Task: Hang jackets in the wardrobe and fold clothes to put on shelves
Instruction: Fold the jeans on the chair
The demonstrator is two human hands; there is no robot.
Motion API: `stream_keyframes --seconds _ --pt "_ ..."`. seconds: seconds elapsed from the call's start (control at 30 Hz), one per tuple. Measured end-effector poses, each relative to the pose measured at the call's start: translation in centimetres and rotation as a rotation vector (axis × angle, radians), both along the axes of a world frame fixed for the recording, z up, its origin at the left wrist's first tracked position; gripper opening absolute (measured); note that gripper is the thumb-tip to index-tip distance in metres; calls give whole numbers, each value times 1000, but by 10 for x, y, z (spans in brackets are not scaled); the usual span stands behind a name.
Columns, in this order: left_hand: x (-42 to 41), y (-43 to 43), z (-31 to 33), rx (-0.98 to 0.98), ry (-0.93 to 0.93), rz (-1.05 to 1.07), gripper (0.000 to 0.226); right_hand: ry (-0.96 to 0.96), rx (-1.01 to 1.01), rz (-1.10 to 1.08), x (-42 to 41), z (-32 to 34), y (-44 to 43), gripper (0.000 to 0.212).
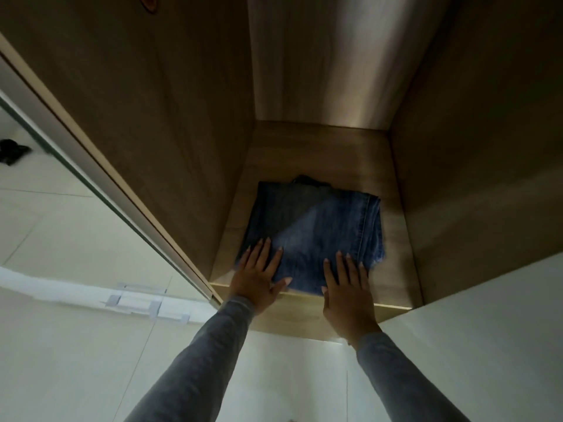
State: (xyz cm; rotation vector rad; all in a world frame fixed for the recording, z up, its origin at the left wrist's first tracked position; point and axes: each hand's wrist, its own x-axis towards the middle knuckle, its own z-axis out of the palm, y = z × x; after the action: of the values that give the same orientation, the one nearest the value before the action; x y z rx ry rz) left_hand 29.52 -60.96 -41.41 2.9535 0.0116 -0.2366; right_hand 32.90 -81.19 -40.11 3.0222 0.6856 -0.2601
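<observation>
Two hands on folded jeans (313,229) lying on wardrobe shelf (393,190) near its front edge, left hand (259,277) flat with fingers spread, right hand (347,289) flat with fingers straight, both pressing near edge of denim, grey sleeves (195,360).

Folded blue jeans (313,236) lay flat on the wooden wardrobe shelf (396,260), and both palms were down: left hand (259,277) and right hand (347,290) pressed the near edge, fingers straight, grey sleeves (195,360) reaching in.

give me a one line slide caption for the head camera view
Both hands, left hand and right hand, press flat on folded jeans on a wooden wardrobe shelf.
</observation>
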Motion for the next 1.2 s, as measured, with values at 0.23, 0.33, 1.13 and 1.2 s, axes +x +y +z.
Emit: stream_keyframes --seconds 0.23,0.33,1.13,1.2 --pt "32 7 -16 0 -144 12 78 -85 41 15 35 -15 6 56" --pt "55 11 -11 54 -165 54 108 -109 45 -10 59 -12 16 63" --pt "207 47 -24 79 -274 174 100 -218 144 -64 208 -25 65 61" --pt "219 49 -25 69 -287 186 96 -210 161 -60 221 -25 69 55"
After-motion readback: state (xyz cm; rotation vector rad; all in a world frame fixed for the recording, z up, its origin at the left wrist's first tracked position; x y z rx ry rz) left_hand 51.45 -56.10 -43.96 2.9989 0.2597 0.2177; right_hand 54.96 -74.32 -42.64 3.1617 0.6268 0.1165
